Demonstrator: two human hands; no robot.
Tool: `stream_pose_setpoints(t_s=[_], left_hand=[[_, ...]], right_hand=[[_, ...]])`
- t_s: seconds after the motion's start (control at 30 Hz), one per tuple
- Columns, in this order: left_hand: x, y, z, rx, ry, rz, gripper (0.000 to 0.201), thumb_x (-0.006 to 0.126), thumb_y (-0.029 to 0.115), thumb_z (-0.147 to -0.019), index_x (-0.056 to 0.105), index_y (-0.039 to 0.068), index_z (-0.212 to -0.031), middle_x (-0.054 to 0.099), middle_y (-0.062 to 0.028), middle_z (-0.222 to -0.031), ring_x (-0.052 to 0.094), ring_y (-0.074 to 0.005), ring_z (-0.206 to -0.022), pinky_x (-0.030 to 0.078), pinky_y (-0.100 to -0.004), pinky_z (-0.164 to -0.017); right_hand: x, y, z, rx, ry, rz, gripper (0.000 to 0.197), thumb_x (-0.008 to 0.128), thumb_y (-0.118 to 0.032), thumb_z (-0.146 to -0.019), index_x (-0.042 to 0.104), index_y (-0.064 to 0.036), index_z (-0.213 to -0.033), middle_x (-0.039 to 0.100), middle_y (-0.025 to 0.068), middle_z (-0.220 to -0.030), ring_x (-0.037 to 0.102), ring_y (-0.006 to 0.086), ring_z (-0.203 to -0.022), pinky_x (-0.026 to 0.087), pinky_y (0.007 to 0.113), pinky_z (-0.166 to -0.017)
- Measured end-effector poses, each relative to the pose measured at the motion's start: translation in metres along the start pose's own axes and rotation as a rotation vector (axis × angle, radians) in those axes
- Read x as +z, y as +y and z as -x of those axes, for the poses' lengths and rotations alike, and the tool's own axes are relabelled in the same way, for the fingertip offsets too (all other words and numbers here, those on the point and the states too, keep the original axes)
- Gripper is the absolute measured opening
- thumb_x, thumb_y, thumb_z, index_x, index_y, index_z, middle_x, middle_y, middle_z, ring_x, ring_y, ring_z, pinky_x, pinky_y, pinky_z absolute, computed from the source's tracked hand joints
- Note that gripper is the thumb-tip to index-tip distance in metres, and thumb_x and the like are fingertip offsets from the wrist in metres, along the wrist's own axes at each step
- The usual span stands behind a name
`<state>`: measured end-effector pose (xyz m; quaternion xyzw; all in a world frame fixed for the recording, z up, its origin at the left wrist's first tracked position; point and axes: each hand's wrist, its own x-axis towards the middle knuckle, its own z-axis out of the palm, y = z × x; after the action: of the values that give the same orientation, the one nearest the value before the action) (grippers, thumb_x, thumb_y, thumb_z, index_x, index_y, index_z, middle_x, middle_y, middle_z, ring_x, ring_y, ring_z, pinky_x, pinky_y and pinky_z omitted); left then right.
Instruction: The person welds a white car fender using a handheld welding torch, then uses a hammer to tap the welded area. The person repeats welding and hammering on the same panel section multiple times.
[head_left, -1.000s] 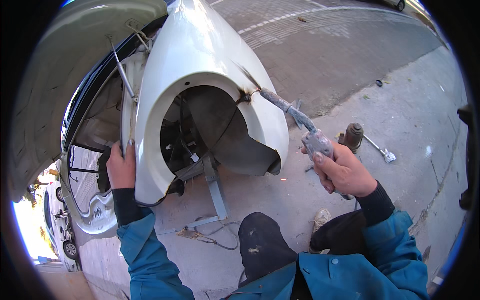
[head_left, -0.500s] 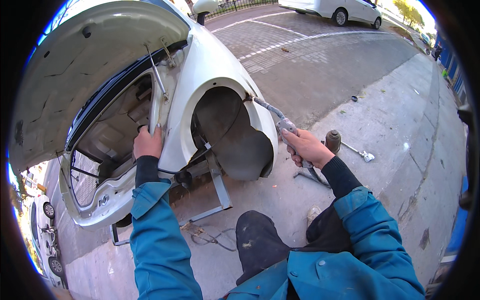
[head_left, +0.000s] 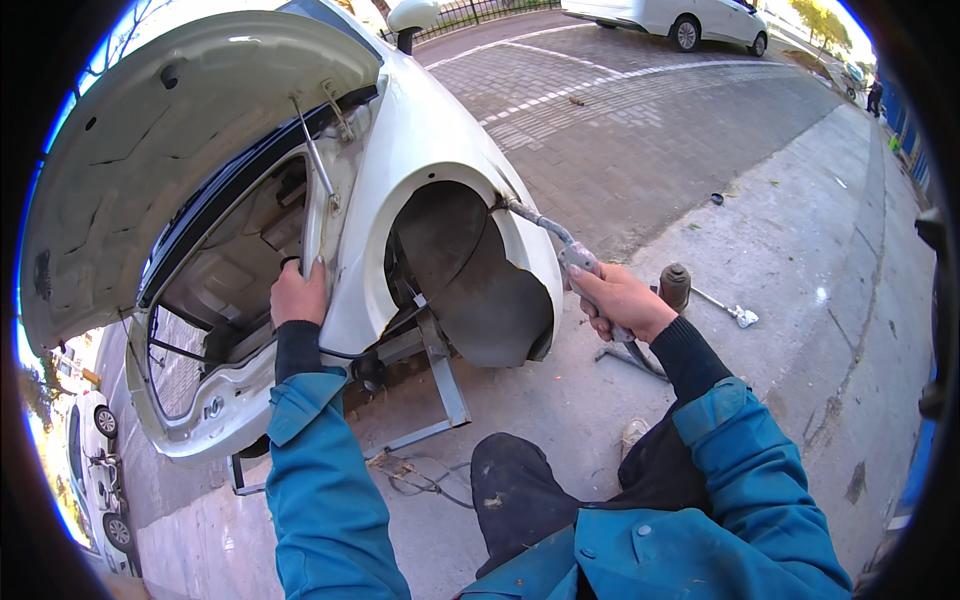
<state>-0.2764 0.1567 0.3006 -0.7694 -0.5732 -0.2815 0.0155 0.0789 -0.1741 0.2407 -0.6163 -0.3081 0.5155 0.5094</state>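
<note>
In front of me is a white car front end point(head_left: 440, 130) with an open wheel arch, its grey liner point(head_left: 470, 280) showing. My right hand point(head_left: 625, 303) is wrapped round the grey handle of a welding torch point(head_left: 581, 262). The torch's bent neck reaches left, its tip at the outer rim of the wheel arch point(head_left: 507, 203). My left hand point(head_left: 299, 295) grips the inner edge of the fender beside the engine bay, thumb on top. Its other fingers are partly hidden behind the edge.
The raised hood point(head_left: 180, 130) rests on struts at the left. A metal stand point(head_left: 440, 370) is under the front end, with cables point(head_left: 430, 483) on the ground. A bottle jack point(head_left: 675, 287) and a rod point(head_left: 735, 312) lie right of my hand. A white car point(head_left: 670, 25) is parked beyond.
The whole view has shifted slightly. Both hands keep their grips, and the torch tip stays at the wheel arch rim.
</note>
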Motion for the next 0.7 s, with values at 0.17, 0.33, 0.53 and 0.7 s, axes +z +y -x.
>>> stream_pose_setpoints(t_s=[0.17, 0.33, 0.53, 0.7], left_hand=[[0.0011, -0.001, -0.0008, 0.007, 0.002, -0.005, 0.059, 0.066, 0.053, -0.1, 0.072, 0.003, -0.131, 0.077, -0.0294, -0.12, 0.072, -0.0496, -0.116, 0.057, -0.0553, -0.1], [-0.0017, 0.0017, 0.001, 0.004, -0.003, -0.027, 0.058, 0.067, 0.053, -0.1, 0.073, 0.003, -0.13, 0.077, -0.0292, -0.119, 0.072, -0.0494, -0.116, 0.057, -0.0554, -0.1], [-0.0022, 0.0018, 0.0018, 0.007, -0.005, -0.003, 0.06, 0.068, 0.051, -0.099, 0.074, 0.001, -0.131, 0.076, -0.0314, -0.121, 0.071, -0.0495, -0.118, 0.056, -0.0537, -0.102], [0.0022, -0.0023, -0.0007, 0.019, 0.007, -0.026, 0.059, 0.067, 0.052, -0.098, 0.072, 0.003, -0.131, 0.077, -0.0304, -0.118, 0.072, -0.05, -0.115, 0.057, -0.0563, -0.1]], right_hand=[[-0.0034, 0.0015, 0.0011, -0.002, -0.016, 0.01, 0.04, 0.054, -0.044, -0.117, 0.059, -0.004, -0.118, 0.051, -0.0029, -0.071, 0.05, 0.0075, -0.049, 0.047, 0.03, -0.044], [-0.006, 0.0034, -0.0008, 0.007, -0.015, 0.015, 0.04, 0.054, -0.044, -0.117, 0.059, -0.004, -0.117, 0.05, -0.0029, -0.071, 0.05, 0.0077, -0.049, 0.047, 0.03, -0.044], [-0.008, 0.0031, -0.002, -0.004, -0.027, 0.002, 0.041, 0.054, -0.045, -0.117, 0.059, -0.004, -0.117, 0.051, -0.0033, -0.07, 0.051, 0.0071, -0.048, 0.047, 0.029, -0.042], [-0.0091, 0.0023, -0.0019, -0.009, -0.023, 0.021, 0.041, 0.054, -0.045, -0.117, 0.059, -0.0041, -0.117, 0.051, -0.0035, -0.068, 0.051, 0.0067, -0.048, 0.047, 0.028, -0.042]])
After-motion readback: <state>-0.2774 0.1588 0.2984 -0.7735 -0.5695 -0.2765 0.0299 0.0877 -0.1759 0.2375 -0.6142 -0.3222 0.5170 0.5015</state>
